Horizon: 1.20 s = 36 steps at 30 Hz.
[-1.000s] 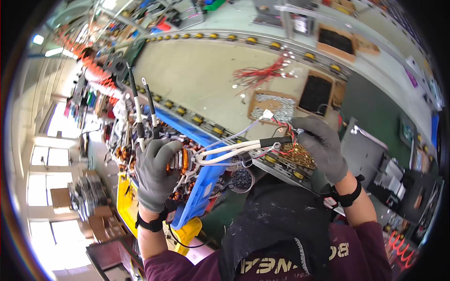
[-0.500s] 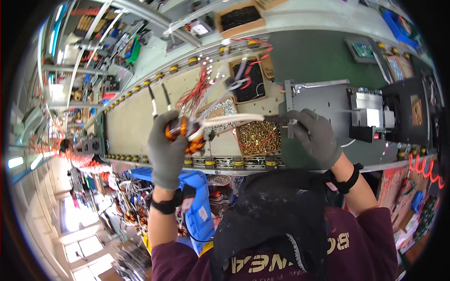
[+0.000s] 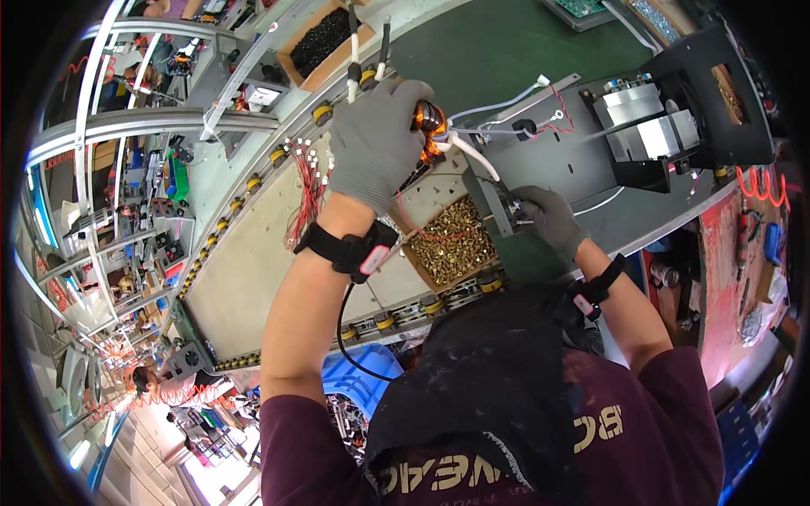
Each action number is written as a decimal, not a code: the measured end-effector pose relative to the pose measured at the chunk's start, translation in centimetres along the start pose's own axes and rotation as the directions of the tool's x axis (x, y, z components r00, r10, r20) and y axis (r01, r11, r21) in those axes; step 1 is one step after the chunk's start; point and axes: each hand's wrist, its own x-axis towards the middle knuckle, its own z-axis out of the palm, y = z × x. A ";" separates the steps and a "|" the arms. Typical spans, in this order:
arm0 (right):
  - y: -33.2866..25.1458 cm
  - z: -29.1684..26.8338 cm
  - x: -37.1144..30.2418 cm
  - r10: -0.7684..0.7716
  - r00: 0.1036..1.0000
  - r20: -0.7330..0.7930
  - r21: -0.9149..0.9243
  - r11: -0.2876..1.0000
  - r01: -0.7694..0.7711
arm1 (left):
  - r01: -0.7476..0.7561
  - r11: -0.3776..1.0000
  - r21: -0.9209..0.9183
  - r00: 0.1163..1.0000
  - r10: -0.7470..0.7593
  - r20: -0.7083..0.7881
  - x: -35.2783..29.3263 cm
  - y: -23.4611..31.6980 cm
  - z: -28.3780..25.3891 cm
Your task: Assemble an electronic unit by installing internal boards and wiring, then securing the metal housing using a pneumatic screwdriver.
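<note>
Left hand [image 3: 375, 143]: is grasping the copper coil [image 3: 432, 126], grey-gloved fingers wrapping its left side.
Coil position: is sitting at the upper centre of the frame, its white lead [image 3: 477, 158] running toward the right hand [image 3: 553, 223].
Right hand: is bending its fingers beside the dark metal chassis [image 3: 548, 160], right of centre; whether it is gripping anything, I cannot tell.
Red wires [image 3: 304, 190]: are lying on the surface [image 3: 245, 295], left of centre.

Pale board [image 3: 245, 291] between rollers [image 3: 489, 283]: bunched red wires [image 3: 305, 190], open box [image 3: 418, 266] of small brass-coloured parts [image 3: 456, 240]. Green board [image 3: 447, 46] adjoining: dark metal case [image 3: 582, 173], tray [image 3: 577, 27] farther back.
</note>
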 end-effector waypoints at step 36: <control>0.9 -4.3 -5.1 0.444 0.723 0.529 -0.508 0.848 -0.150 | 0.107 0.994 0.019 0.918 -0.106 0.381 -10.5 6.8 -1.6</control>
